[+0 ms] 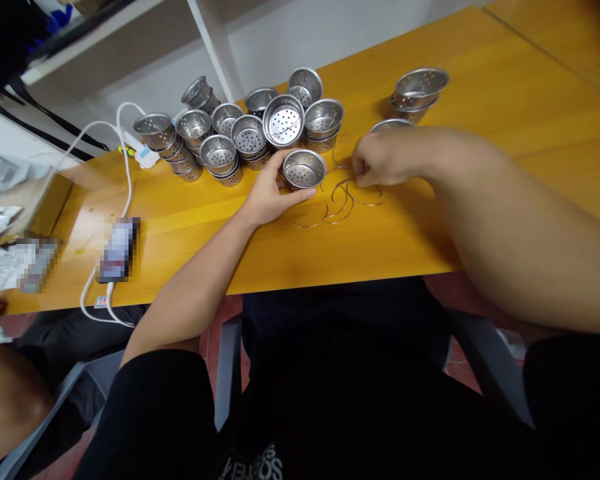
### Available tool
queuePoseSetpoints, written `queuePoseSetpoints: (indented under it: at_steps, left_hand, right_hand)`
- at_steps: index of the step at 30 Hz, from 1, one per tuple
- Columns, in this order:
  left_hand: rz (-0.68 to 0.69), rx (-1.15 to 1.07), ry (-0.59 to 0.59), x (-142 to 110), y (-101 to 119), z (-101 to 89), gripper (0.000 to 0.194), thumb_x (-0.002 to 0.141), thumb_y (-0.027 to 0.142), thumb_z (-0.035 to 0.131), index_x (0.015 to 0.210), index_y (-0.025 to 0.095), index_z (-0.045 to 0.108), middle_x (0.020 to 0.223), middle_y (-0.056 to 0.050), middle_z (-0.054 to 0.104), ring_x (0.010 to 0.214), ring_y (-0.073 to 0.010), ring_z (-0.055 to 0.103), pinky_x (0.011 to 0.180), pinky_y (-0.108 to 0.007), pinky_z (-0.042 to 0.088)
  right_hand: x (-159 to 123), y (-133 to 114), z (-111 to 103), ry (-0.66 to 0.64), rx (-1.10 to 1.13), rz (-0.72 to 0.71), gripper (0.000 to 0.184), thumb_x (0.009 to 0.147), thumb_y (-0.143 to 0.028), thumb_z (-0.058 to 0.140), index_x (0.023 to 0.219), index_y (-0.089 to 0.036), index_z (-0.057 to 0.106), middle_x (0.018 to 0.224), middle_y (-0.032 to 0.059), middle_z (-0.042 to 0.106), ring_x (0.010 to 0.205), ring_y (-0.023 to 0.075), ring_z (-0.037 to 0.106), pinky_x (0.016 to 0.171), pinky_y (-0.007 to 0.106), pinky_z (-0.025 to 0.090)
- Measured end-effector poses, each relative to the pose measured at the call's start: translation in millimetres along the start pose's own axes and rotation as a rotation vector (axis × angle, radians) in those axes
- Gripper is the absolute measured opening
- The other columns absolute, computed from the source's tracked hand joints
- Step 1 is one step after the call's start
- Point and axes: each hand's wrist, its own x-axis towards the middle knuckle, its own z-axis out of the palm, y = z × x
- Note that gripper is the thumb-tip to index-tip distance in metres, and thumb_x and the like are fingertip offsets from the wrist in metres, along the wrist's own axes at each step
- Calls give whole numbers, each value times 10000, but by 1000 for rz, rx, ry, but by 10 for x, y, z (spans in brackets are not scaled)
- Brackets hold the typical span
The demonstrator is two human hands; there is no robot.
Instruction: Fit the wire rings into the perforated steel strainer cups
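Observation:
My left hand (pixel 270 193) cups a small perforated steel strainer cup (pixel 304 168) that stands upright on the yellow table (pixel 190 220), fingers curled round its near side. Just right of it, my right hand (pixel 380 160) pinches into a loose pile of thin curved wire handles (pixel 343 200) lying on the table. Which wire the fingertips grip is hard to make out.
Behind stands a cluster of several more strainer cups (pixel 250 133), some stacked. Two stacked cups (pixel 420 90) sit at the far right. A white power strip (pixel 143 155) with cable and a phone (pixel 119 250) lie left. Another person's arm (pixel 0 393) shows at lower left.

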Motion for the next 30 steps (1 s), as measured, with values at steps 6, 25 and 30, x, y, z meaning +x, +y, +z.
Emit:
queuePoseSetpoints:
  at_steps: [6, 25, 30]
  left_hand:
    - [2, 3, 12, 4, -36, 1, 1136, 984, 879, 1020, 1836, 281, 564, 1819, -203, 703, 1688, -431, 762, 1424, -662, 689]
    - [100, 68, 49, 29, -80, -56, 1196, 944, 991, 1010, 1838, 369, 515, 1638, -107, 724, 1674, -414, 746, 1492, -664, 595]
    - [137, 79, 92, 31, -24, -50, 1236, 924, 1031, 991, 1834, 358, 493, 1685, -131, 714, 1672, -422, 748, 1493, -673, 600]
  right_hand:
    - [44, -54, -6, -47, -66, -9, 175, 1081, -299, 929, 960, -283, 805, 915, 34, 791, 874, 317, 766, 795, 430, 534]
    - [-157, -31, -159, 247, 464, -116, 255, 1137, -139, 708, 1327, -276, 811, 1101, 73, 841, 948, 265, 730, 1020, 453, 597]
    - [-135, -57, -110, 351, 570, -125, 208, 1234, -462, 723, 1280, -266, 778, 1179, 130, 851, 913, 259, 674, 975, 460, 583]
